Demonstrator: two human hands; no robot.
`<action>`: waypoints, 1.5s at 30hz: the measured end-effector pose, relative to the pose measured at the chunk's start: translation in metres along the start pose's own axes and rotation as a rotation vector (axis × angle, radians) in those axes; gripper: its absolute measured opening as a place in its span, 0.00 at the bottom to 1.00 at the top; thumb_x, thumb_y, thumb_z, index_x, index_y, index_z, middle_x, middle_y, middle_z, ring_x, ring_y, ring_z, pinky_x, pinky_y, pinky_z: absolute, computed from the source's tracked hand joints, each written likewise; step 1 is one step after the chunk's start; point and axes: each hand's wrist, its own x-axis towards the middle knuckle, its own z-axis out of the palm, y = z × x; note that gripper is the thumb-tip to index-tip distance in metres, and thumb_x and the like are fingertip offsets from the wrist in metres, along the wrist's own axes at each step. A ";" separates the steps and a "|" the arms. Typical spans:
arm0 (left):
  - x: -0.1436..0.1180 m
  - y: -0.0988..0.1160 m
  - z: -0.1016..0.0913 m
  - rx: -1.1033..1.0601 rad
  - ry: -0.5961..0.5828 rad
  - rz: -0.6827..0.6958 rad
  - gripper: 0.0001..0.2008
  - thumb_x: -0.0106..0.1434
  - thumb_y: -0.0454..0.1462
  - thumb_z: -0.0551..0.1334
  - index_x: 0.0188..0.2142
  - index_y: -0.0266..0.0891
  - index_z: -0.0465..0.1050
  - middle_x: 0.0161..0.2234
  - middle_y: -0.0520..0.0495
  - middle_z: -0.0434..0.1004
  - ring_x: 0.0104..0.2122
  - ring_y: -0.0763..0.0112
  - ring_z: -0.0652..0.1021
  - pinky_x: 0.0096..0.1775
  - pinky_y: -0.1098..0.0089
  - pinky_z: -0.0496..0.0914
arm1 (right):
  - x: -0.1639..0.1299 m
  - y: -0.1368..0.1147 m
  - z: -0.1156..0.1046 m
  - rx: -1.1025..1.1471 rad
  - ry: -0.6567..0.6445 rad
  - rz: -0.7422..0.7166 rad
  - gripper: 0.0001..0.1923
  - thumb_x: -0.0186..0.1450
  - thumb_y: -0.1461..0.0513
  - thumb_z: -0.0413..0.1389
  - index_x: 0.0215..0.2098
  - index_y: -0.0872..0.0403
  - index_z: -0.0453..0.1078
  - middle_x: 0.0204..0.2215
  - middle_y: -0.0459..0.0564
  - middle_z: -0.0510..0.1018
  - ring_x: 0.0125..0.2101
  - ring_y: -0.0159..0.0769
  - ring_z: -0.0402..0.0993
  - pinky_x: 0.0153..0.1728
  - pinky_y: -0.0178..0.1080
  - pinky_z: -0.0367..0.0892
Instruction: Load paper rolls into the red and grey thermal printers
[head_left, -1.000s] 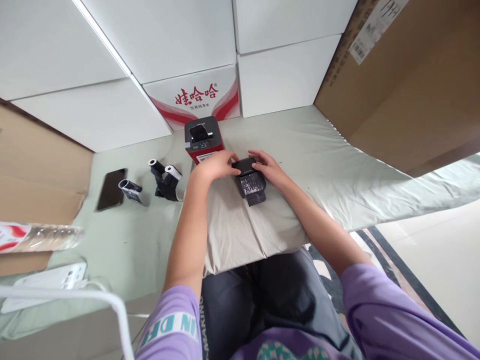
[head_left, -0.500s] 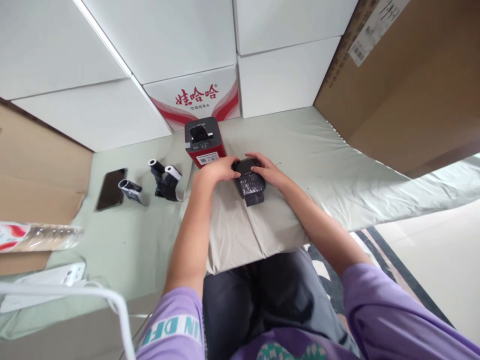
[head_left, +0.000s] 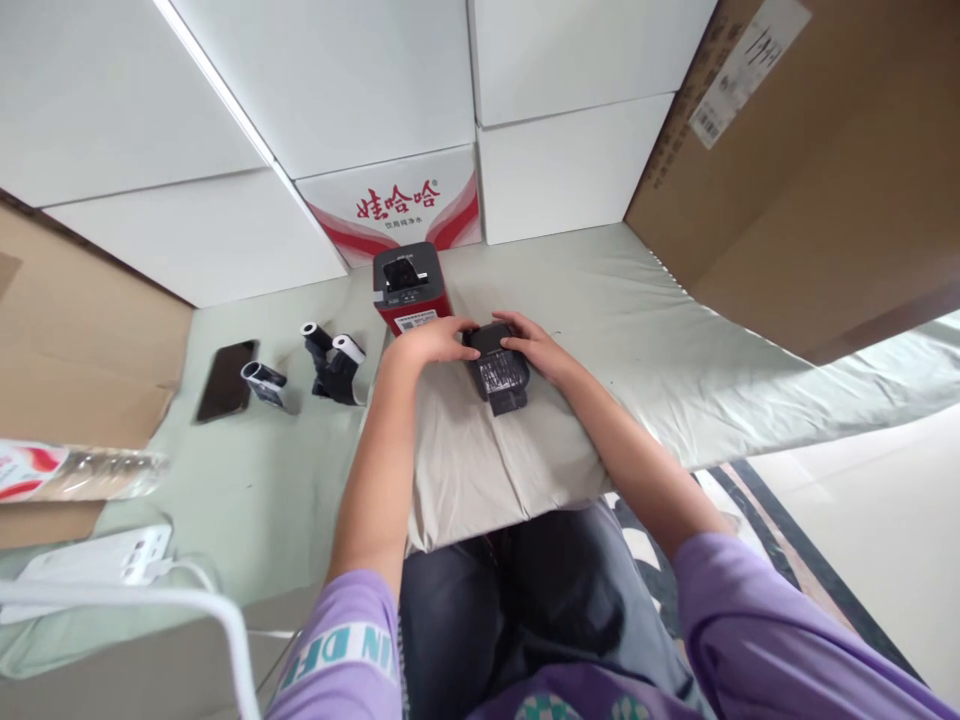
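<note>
A small black device [head_left: 501, 372], blocky with a glossy wrapped face bearing a pale label, lies on a smooth beige folded cloth [head_left: 495, 460] just in front of the red-and-grey box-shaped machine [head_left: 409, 288]. The left hand [head_left: 429, 340] rests its curled fingers on the device's far left corner, and the right hand [head_left: 534, 345] covers its far right corner; both press or pinch the top edge, though whether either grip is fully closed around it cannot be told. The cloth lies over a pale green, softly wrinkled sheet [head_left: 675, 330] that covers the worktop. Left of the red machine stand two short black-and-white cylinders [head_left: 335, 360], then a third one lying down [head_left: 262, 382], then a flat dark phone [head_left: 225, 379]. Behind the machine rise matte white cartons [head_left: 570, 160], one printed with red characters [head_left: 397, 200]; to its right leans a large brown cardboard box [head_left: 810, 190] with a paper label.
</note>
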 end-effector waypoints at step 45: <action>-0.014 -0.017 0.090 -0.766 0.453 -0.072 0.27 0.74 0.39 0.53 0.71 0.47 0.58 0.70 0.40 0.64 0.44 0.67 0.82 0.41 0.66 0.77 | -0.002 0.006 0.000 -0.030 0.062 -0.066 0.27 0.61 0.54 0.62 0.58 0.46 0.72 0.61 0.51 0.76 0.65 0.43 0.67 0.72 0.52 0.54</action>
